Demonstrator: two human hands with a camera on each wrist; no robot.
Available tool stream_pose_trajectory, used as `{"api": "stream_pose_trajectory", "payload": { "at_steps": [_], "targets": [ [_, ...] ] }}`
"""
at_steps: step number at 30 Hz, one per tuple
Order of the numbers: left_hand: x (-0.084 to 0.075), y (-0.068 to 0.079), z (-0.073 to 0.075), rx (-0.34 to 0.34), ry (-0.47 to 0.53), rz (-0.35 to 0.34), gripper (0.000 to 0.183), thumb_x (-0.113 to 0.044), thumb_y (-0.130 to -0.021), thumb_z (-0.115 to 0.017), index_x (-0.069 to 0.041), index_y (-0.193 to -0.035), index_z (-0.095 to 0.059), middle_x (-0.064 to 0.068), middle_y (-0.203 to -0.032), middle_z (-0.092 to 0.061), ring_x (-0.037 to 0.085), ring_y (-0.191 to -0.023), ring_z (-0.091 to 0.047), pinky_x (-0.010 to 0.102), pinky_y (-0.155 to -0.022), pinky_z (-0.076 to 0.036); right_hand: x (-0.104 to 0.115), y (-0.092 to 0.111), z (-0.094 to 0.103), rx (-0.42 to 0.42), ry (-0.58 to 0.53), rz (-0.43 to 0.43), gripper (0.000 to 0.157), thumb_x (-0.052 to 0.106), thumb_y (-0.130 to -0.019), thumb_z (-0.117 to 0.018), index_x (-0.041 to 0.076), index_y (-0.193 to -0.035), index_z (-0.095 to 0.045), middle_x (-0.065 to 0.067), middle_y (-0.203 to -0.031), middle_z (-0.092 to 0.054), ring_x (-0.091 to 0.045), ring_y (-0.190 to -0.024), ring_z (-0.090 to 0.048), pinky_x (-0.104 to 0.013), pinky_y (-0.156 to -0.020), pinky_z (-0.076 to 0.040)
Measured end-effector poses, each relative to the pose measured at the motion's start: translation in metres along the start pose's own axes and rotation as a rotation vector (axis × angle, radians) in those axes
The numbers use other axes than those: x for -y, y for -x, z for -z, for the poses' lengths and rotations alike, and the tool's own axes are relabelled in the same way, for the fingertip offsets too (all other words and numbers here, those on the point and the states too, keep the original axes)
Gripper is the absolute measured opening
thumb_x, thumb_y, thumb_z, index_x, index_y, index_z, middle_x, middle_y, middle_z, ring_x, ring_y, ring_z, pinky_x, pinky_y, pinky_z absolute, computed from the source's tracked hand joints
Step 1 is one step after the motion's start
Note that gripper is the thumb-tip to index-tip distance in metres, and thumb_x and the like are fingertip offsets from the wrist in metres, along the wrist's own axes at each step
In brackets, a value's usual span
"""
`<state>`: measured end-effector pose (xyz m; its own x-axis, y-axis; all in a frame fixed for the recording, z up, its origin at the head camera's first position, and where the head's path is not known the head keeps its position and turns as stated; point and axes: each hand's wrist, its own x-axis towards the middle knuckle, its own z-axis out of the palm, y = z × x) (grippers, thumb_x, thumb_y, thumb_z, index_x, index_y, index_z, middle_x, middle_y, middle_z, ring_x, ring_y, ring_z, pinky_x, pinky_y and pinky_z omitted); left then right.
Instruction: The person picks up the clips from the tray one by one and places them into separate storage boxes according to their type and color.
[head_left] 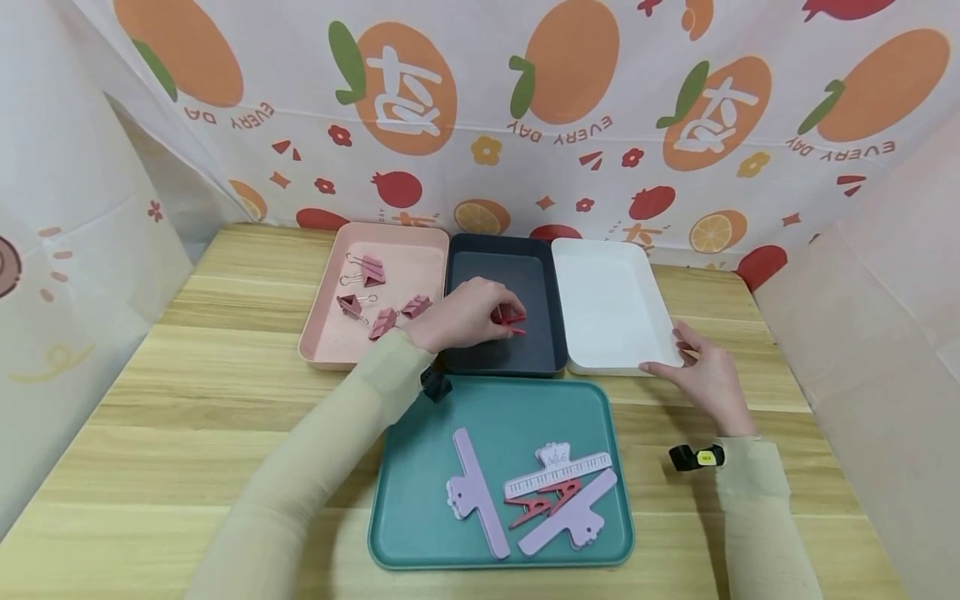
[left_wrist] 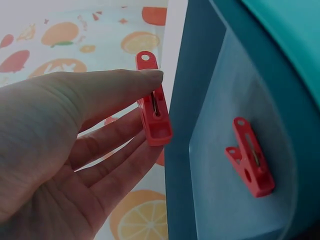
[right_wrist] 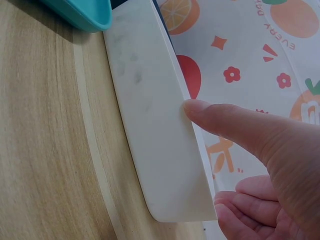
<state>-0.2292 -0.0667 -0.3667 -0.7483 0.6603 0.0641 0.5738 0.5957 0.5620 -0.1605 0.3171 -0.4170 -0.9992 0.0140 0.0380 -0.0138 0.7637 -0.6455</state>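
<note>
My left hand [head_left: 472,312] is over the dark blue tray [head_left: 498,358] and pinches a red clothespin [left_wrist: 155,107] between thumb and fingers. Inside that tray lies a second red clothespin [left_wrist: 254,157]. At the front right corner of the white tray [head_left: 611,304] is my right hand [head_left: 705,375]. Its thumb presses on the front rim [right_wrist: 187,100], and the other fingers curl against the side wall. On the teal tray [head_left: 420,467] in front lie three pale purple long clips [head_left: 477,493] and two more red clothespins [head_left: 529,507].
Left of the dark tray stands a pink tray [head_left: 322,337] with several pink binder clips [head_left: 371,271]. The three trays sit side by side along the back of the wooden table [head_left: 225,375]. A fruit-print cloth [head_left: 465,175] hangs behind them.
</note>
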Motion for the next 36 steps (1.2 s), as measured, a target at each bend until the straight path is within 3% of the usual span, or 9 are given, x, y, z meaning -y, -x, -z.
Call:
{"api": "stream_pose_trajectory", "payload": {
  "at_steps": [9, 21, 25, 30, 36],
  "targets": [
    [0.006, -0.013, 0.007, 0.012, -0.006, 0.084, 0.034, -0.014, -0.087, -0.083, -0.013, -0.12, -0.075, 0.002, -0.102, -0.07, 0.017, -0.09, -0.062, 0.027, -0.077, -0.056, 0.001, 0.001, 0.0, -0.004, 0.009, 0.0, 0.106, 0.048, -0.078, -0.087, -0.006, -0.154, -0.036, -0.032, -0.143, -0.05, -0.043, -0.124, -0.056, -0.047, -0.097, -0.048],
    [0.021, -0.028, 0.006, 0.029, -0.017, 0.113, 0.031, -0.013, -0.089, -0.08, -0.012, -0.12, -0.074, 0.004, -0.103, -0.07, 0.017, -0.092, -0.062, 0.029, -0.081, -0.055, 0.002, 0.001, 0.0, 0.0, 0.013, -0.005, 0.107, 0.05, -0.078, -0.086, -0.005, -0.154, -0.036, -0.031, -0.143, -0.05, -0.042, -0.125, -0.056, -0.047, -0.098, -0.048],
    [0.026, -0.031, 0.002, 0.044, -0.042, 0.14, 0.037, -0.012, -0.092, -0.078, -0.01, -0.128, -0.071, 0.008, -0.117, -0.069, 0.022, -0.106, -0.062, 0.034, -0.092, -0.053, 0.001, 0.001, -0.001, 0.001, 0.014, -0.004, 0.107, 0.05, -0.078, -0.086, -0.005, -0.154, -0.036, -0.031, -0.143, -0.05, -0.042, -0.125, -0.056, -0.047, -0.098, -0.048],
    [0.028, -0.032, 0.0, 0.071, -0.124, 0.192, 0.056, -0.015, -0.093, -0.076, -0.011, -0.145, -0.058, 0.011, -0.145, -0.054, 0.027, -0.132, -0.048, 0.043, -0.109, -0.042, 0.001, 0.001, -0.001, 0.005, 0.008, -0.005, 0.107, 0.05, -0.078, -0.087, -0.004, -0.154, -0.036, -0.03, -0.144, -0.049, -0.042, -0.125, -0.056, -0.047, -0.098, -0.048],
    [0.027, -0.03, 0.001, 0.074, -0.127, 0.203, 0.057, -0.017, -0.092, -0.077, -0.013, -0.146, -0.057, 0.012, -0.147, -0.053, 0.028, -0.133, -0.047, 0.045, -0.11, -0.042, 0.001, 0.001, 0.0, 0.007, 0.003, -0.006, 0.107, 0.05, -0.078, -0.086, -0.004, -0.155, -0.035, -0.029, -0.147, -0.048, -0.041, -0.126, -0.055, -0.046, -0.098, -0.048]
  ]
}}
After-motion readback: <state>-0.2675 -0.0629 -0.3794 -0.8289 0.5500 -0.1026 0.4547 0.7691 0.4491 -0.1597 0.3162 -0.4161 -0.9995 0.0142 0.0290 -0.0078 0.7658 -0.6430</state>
